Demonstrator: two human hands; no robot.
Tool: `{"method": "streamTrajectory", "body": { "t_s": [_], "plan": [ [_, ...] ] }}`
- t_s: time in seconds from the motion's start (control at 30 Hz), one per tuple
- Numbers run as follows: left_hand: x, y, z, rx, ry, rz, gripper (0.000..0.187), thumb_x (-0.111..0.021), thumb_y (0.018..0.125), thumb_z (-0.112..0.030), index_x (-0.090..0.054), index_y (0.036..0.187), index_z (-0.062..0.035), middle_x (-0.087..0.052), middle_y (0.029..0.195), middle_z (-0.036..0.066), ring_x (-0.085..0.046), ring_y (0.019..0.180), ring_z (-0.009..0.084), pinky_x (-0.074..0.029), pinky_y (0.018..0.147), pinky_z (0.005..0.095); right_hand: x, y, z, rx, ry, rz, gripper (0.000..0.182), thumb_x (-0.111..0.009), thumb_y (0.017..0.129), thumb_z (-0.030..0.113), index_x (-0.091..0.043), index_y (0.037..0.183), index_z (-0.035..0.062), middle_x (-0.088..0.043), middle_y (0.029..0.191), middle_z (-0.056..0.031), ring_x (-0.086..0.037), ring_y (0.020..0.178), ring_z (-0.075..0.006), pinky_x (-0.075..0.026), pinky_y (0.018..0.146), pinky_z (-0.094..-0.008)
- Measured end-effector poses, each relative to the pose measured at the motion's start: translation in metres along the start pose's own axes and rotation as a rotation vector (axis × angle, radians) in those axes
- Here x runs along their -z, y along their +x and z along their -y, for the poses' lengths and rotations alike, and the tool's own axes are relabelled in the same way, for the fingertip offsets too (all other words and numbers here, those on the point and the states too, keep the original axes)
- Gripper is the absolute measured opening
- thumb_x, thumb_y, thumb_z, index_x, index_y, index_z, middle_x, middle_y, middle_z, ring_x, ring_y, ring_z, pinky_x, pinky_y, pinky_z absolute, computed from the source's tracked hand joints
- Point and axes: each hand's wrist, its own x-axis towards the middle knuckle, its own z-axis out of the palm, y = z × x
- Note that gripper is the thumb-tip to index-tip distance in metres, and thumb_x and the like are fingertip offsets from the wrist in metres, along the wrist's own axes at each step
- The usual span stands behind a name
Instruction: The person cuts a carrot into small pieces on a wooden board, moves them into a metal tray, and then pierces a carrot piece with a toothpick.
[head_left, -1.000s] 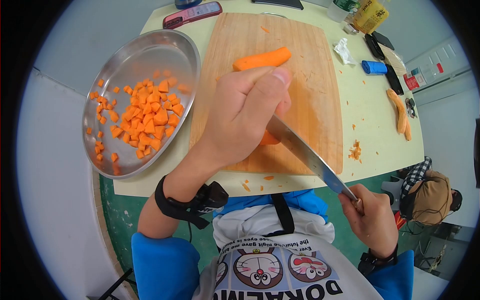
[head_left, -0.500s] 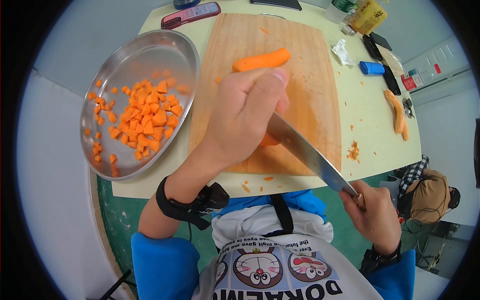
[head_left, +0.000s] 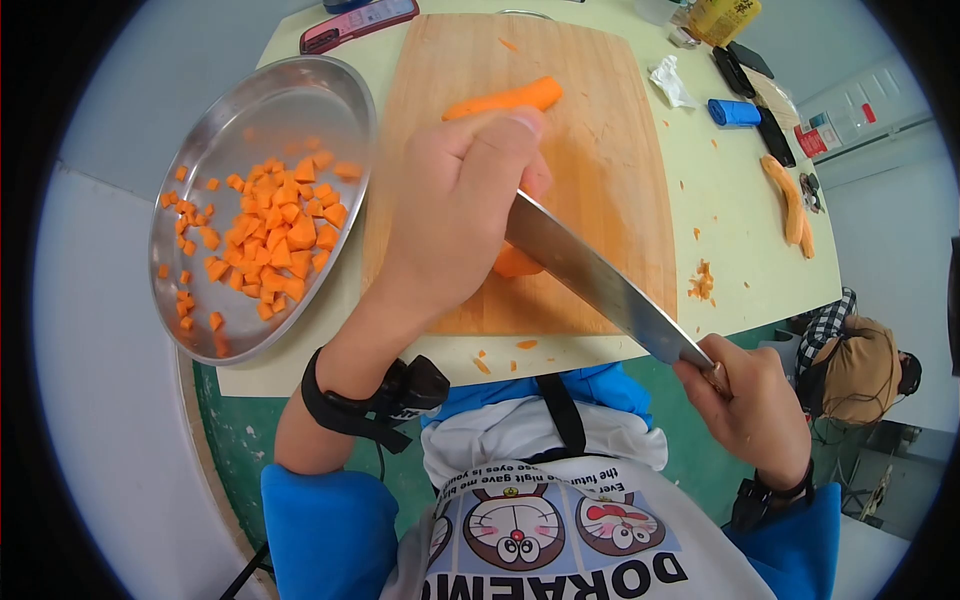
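Note:
My right hand (head_left: 745, 400) is wrapped round the handle of a large knife (head_left: 610, 285), whose blade slants up and left over the wooden cutting board (head_left: 620, 130). My left hand (head_left: 465, 200) is closed at the far end of the blade, near its tip; its fingertips are mostly hidden. A piece of carrot (head_left: 515, 262) lies on the board below that hand, partly behind the blade. Beyond the hand rests a peeled carrot piece (head_left: 520, 97). Left of the board, a metal tray (head_left: 300, 90) holds many diced carrot cubes (head_left: 275, 225).
At the back left is a phone (head_left: 358, 24). On the right of the table (head_left: 740, 280) are carrot peelings (head_left: 703, 282), crumpled tissue (head_left: 672, 82), a blue roll (head_left: 734, 112), peeled carrots (head_left: 787, 200) and a yellow bottle (head_left: 722, 18). A person (head_left: 860, 365) is at the far right.
The view has shifted slightly, so the board and tray appear a little further left and up. Both hands keep their hold, with the knife at nearly the same slant.

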Motion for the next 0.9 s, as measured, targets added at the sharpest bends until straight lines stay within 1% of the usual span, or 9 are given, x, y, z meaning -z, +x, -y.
{"method": "streamTrajectory", "body": {
  "t_s": [0.03,0.5,0.57,0.6,0.67,0.9],
  "plan": [
    [0.0013,0.0002,0.002,-0.003,-0.014,0.005,0.04,-0.045,0.088,-0.028,-0.05,0.06,0.0004,-0.047,0.054,0.002,-0.042,0.052,0.0083,-0.033,0.049,0.0245,-0.0003,0.0001,-0.0003,0.012,0.001,-0.001,0.014,-0.06,0.083,0.008,-0.05,0.077,-0.0003,-0.049,0.049,-0.0118,-0.048,0.041,-0.03,-0.036,0.04,-0.0358],
    [0.002,-0.0003,0.0049,0.013,0.006,-0.017,0.04,-0.044,0.088,-0.027,-0.05,0.059,0.0003,-0.047,0.052,0.002,-0.042,0.05,0.0086,-0.033,0.048,0.0249,0.0004,0.0055,-0.0045,0.05,-0.017,0.017,0.014,-0.06,0.082,0.007,-0.049,0.075,-0.0001,-0.048,0.05,-0.0138,-0.048,0.042,-0.0317,-0.035,0.041,-0.0374],
    [0.0021,-0.0002,0.0055,0.019,0.005,-0.016,0.04,-0.044,0.088,-0.026,-0.05,0.059,0.0003,-0.046,0.051,0.002,-0.042,0.05,0.0086,-0.033,0.048,0.0249,-0.0021,0.0064,-0.0067,0.051,0.039,-0.027,0.018,-0.061,0.082,0.007,-0.05,0.072,-0.0029,-0.036,0.044,-0.0148,-0.03,0.039,-0.0299,-0.027,0.039,-0.0338],
    [0.0021,0.0001,0.0061,0.016,0.009,-0.021,0.04,-0.044,0.088,-0.026,-0.05,0.058,0.0002,-0.046,0.051,0.002,-0.042,0.049,0.0086,-0.033,0.048,0.025,-0.0005,0.0068,-0.0059,0.051,0.039,-0.027,0.018,-0.061,0.082,0.007,-0.05,0.072,-0.0029,-0.036,0.044,-0.0148,-0.03,0.039,-0.0299,-0.027,0.039,-0.0338],
    [0.0021,0.0007,0.0068,0.011,0.014,-0.026,0.04,-0.044,0.088,-0.026,-0.05,0.058,0.0001,-0.046,0.05,0.002,-0.042,0.049,0.0085,-0.033,0.048,0.025,0.0041,0.0078,-0.0034,0.014,0.004,0.052,0.015,-0.059,0.083,0.008,-0.05,0.075,-0.0002,-0.048,0.05,-0.0144,-0.049,0.044,-0.0327,-0.036,0.042,-0.0381],
    [0.002,0.0008,0.0096,0.027,0.006,-0.033,0.039,-0.043,0.088,-0.027,-0.051,0.06,-0.0002,-0.047,0.053,0.002,-0.042,0.05,0.0085,-0.033,0.048,0.0251,0.0055,0.0096,-0.003,0.006,0.011,0.07,0.016,-0.058,0.084,0.01,-0.05,0.075,-0.0002,-0.047,0.049,-0.0145,-0.048,0.043,-0.0326,-0.035,0.042,-0.0375]
  ]
}}
